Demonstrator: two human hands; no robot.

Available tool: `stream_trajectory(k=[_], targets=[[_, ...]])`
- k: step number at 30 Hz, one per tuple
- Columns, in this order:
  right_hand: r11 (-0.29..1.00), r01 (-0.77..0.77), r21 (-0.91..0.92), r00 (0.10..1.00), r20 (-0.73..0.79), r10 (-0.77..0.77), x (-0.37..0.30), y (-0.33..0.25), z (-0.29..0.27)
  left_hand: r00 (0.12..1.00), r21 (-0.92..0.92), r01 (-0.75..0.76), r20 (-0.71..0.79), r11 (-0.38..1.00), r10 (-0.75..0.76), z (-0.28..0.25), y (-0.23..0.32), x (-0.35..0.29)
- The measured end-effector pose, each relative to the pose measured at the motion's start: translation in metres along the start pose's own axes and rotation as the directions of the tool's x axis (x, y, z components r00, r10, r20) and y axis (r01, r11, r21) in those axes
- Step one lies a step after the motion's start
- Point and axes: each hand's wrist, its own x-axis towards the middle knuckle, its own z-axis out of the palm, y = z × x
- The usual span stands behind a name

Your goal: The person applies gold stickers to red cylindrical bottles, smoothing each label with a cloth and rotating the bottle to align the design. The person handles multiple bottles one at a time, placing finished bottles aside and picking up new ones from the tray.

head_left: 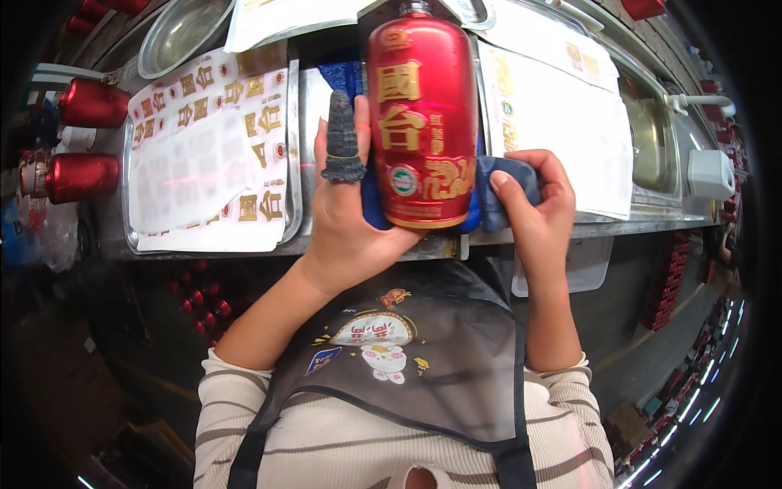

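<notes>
A glossy red bottle [422,122] with gold lettering, a gold dragon decal and a round green-and-white mark lies in front of me, its neck pointing away. My left hand [346,196] holds it at the lower left, thumb by the base and fingers up along the side. One finger of that hand wears a dark grey wrap with a band round it. Pinched in my right hand [533,196] is a flat, dark blue-grey scraper [507,191], its edge by the bottle's lower right side, next to the dragon. Blue cloth [342,77] shows beneath the bottle.
On the left, a metal tray [293,155] bears decal sheets [208,90] and a white sheet. Two red bottles [81,178] lie beyond it. Paper sheets [562,147] cover the right side, beside a metal basin of liquid [654,143]. A round metal bowl [183,41] stands at the far left.
</notes>
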Motion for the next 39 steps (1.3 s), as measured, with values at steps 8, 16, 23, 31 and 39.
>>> stream_trajectory(k=[8, 16, 23, 31, 39], targets=[[0.980, 0.185, 0.078, 0.978, -0.113, -0.175, -0.008, -0.009, 0.017, 0.990, 0.097, -0.133, 0.055, 0.986, 0.129, -0.006, -0.018, 0.002], [0.983, 0.152, 0.101, 0.981, -0.135, -0.138, 0.006, 0.005, 0.011, 0.998, 0.034, -0.013, 0.062, 0.999, 0.011, -0.007, -0.009, 0.005], [0.933, 0.343, -0.106, 0.920, -0.160, -0.356, 0.021, 0.016, 0.003, 0.992, 0.060, -0.128, -0.015, 0.990, 0.129, -0.006, 0.001, 0.009], [0.642, 0.760, -0.107, 0.650, 0.169, -0.741, -0.025, -0.008, 0.004, 0.905, 0.417, -0.390, 0.009, 0.821, 0.425, -0.008, -0.005, -0.001], [0.467, 0.850, -0.246, 0.522, 0.259, -0.813, -0.026, -0.019, 0.016, 0.937, 0.306, -0.305, -0.072, 0.902, 0.341, -0.015, -0.019, -0.015]])
